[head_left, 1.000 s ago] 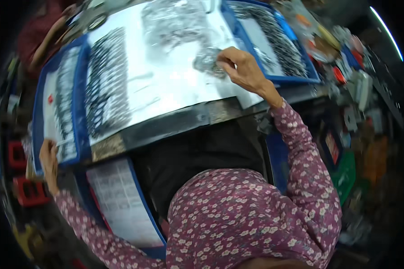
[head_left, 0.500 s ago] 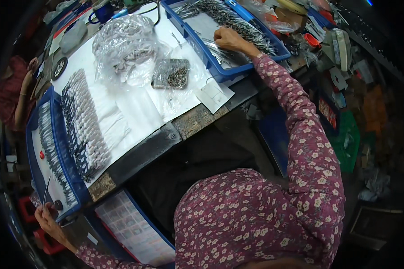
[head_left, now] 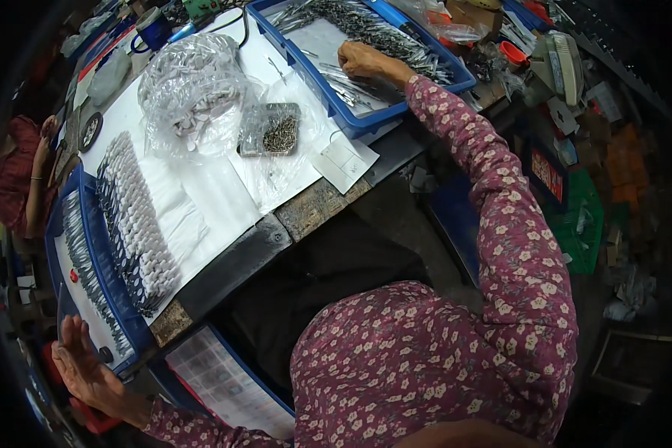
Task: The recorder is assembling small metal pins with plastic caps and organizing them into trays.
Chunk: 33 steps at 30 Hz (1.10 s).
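My right hand (head_left: 369,61) is over the far blue tray (head_left: 334,112), its fingers curled down among thin metal pieces (head_left: 347,88); whatever they grip is hidden. More slim, dark-tipped pieces (head_left: 396,41) are heaped along that tray's far side. At the lower left, my left hand (head_left: 91,373) is held with its fingers stretched out, and I see nothing in it. It is beside the near end of a second blue tray (head_left: 112,257), where a row of slender silvery pieces (head_left: 89,261) lies. A small red piece (head_left: 74,276) and a round black piece (head_left: 105,354) also lie there.
White oval pieces with dark ends (head_left: 142,224) lie in rows beside the left tray. Mid-table are a clear plastic bag (head_left: 194,89) of white pieces and a square tin (head_left: 250,133) of small metal parts. Another person (head_left: 22,179) sits at the far left.
My left hand has gone from pinching a thin metal tool to stretched-out fingers; the tool no longer shows clearly. My right hand stays over the far tray, and the whole view has shifted slightly.
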{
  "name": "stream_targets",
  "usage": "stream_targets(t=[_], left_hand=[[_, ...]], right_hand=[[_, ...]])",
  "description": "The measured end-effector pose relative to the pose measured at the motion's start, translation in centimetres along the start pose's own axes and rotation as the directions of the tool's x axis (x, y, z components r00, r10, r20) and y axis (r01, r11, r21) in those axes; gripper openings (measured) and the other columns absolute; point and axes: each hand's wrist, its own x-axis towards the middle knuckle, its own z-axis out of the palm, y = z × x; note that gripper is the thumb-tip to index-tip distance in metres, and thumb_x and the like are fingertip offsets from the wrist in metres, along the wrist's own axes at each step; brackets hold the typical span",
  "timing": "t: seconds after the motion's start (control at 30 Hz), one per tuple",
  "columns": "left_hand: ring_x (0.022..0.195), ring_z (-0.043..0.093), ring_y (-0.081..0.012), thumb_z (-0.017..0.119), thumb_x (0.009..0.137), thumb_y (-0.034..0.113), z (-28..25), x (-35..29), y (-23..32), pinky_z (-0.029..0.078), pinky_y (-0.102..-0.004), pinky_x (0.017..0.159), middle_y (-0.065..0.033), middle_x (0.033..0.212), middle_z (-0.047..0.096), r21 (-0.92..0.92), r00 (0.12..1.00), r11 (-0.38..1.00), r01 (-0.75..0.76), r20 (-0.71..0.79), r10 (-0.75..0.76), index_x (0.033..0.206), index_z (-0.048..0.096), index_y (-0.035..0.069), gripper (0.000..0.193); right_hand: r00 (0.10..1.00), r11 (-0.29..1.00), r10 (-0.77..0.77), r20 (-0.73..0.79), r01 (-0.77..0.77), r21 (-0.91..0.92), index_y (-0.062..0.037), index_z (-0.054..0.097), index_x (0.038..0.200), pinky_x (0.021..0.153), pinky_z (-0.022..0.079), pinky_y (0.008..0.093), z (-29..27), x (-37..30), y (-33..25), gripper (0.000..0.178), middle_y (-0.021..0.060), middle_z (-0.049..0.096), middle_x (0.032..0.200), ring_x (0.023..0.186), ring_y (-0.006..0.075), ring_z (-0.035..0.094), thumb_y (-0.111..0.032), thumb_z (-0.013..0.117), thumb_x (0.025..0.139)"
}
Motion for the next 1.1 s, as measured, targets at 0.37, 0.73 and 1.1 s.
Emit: stream_targets(t=[0.37,0.73,1.1], left_hand=[[0.077,0.055,-0.0223,0.047,0.091,0.023,7.5,-1.7,2.5,0.046,-0.0322,0.072,-0.0151,0.079,0.057,-0.471,0.951,0.876,0.107,0.307,0.049,0.105,0.046,-0.002,0.029],[0.055,0.034,-0.0038,0.047,0.092,0.021,14.6,-5.9,3.1,0.027,-0.0161,0.048,0.0000,0.069,0.042,-0.515,0.916,0.757,0.401,0.231,-0.328,0.106,0.049,-0.007,0.031],[0.071,0.054,-0.0112,0.059,0.082,0.005,17.4,-8.8,0.3,0.044,-0.0214,0.066,-0.0116,0.095,0.061,-0.613,0.848,0.588,0.528,0.345,-0.402,0.095,0.058,-0.004,0.015]], right_hand=[[0.992,0.988,-0.035,-0.123,0.016,-0.156,0.0017,0.053,0.082,0.070,0.043,0.0411,0.5,0.1,-0.8,0.022,0.0215,0.057,0.084,0.082,0.0362,0.055,-0.016,0.052,0.070],[0.816,0.974,-0.009,-0.578,0.137,0.178,-0.0013,0.049,0.066,0.050,0.034,0.0313,-1.4,-0.4,1.5,0.027,0.0029,0.040,0.057,0.053,0.0144,0.041,-0.024,0.055,0.080],[0.959,0.527,-0.189,-0.211,0.280,0.802,-0.0020,0.063,0.090,0.039,0.029,0.0129,-2.5,-11.7,-18.5,0.019,-0.0020,0.055,0.064,0.044,-0.0009,0.036,-0.019,0.054,0.087]])
